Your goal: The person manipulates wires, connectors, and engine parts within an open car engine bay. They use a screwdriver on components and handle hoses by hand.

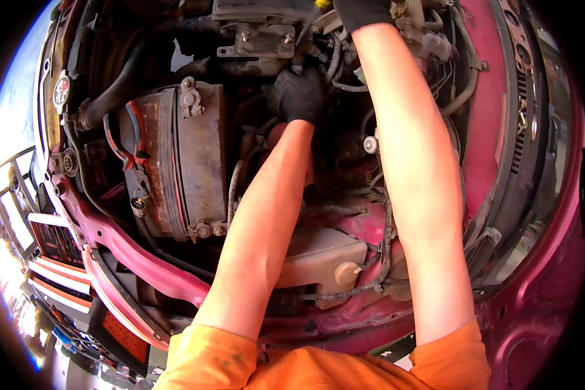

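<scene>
Both arms reach into a car's engine bay. My left hand (296,96), in a black glove, is closed at the hoses and fittings below a dirty metal bracket (260,40); what its fingers grip is hidden. My right hand (364,12), also gloved, is at the top edge among engine parts, its fingers mostly out of view. A small yellow object (323,4) shows beside it. Left of my left forearm sits a rusty cylindrical housing (201,156) with straps and clamps. Red-and-black handled pliers (135,123) rest on it.
The pink bodywork (136,260) frames the bay at front and right. A pale plastic reservoir (318,260) lies between my forearms, near wiring. Beyond the left edge stand a metal rack and a tool cart (58,273) with drawers and trays.
</scene>
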